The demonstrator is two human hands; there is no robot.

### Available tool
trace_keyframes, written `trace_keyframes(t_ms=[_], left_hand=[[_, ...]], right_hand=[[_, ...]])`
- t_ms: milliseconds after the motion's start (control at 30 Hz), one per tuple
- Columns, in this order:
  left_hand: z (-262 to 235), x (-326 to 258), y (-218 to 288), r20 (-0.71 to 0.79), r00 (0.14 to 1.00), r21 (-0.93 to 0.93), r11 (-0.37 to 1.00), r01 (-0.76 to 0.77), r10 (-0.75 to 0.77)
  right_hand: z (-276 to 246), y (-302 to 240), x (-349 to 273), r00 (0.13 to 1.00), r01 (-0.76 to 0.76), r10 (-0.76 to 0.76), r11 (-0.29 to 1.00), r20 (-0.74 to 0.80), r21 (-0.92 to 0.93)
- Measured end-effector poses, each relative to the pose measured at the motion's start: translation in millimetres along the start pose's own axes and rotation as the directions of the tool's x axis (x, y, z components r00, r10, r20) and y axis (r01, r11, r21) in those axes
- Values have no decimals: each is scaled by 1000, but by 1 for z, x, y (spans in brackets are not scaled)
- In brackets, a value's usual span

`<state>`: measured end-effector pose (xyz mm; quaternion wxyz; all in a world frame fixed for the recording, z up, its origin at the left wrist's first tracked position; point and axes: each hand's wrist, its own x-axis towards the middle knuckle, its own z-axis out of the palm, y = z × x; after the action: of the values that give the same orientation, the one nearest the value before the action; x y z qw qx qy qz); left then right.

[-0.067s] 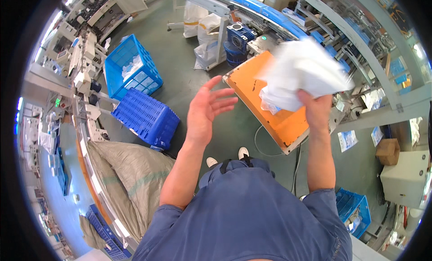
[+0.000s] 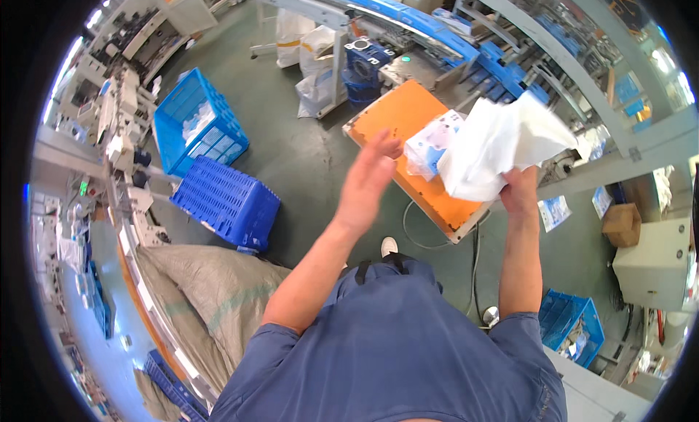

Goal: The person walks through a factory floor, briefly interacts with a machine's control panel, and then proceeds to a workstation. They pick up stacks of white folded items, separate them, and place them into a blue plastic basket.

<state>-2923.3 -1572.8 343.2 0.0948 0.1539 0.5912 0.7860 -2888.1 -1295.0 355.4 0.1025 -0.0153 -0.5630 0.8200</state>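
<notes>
My right hand grips the lower edge of a bundle of thin white sheets, soft like cloth or paper. Its upper part fans out and is smeared by motion. My left hand hovers by the left side of the orange tabletop, slightly blurred, with its fingers stretched out and nothing in them. Between my hands a clear plastic packet with blue and pink print lies on that tabletop, partly covered by the white sheets.
A light blue crate holding white pieces and a dark blue crate stand on the floor at left. A conveyor runs beyond the table. Behind my left arm lies a beige woven sack; another blue crate sits at lower right.
My left hand has moved right, toward the tabletop. The white sheets in my right hand have come down and spread at the top, and more of the printed packet shows.
</notes>
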Motion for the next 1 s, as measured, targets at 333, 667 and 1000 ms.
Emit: trace_keyframes(t_ms=[333, 667, 1000], left_hand=[[116, 0, -61, 76, 997, -259, 965, 37, -17], [169, -14, -97, -305, 937, 158, 980, -124, 168], [163, -7, -99, -166, 977, 239, 967, -94, 136]], right_hand=[[-75, 12, 24, 826, -180, 236, 971, 512, -158], [-91, 23, 39, 910, -283, 189, 934, 368, 219], [-113, 33, 14, 942, 14, -19, 1000, 335, 19]])
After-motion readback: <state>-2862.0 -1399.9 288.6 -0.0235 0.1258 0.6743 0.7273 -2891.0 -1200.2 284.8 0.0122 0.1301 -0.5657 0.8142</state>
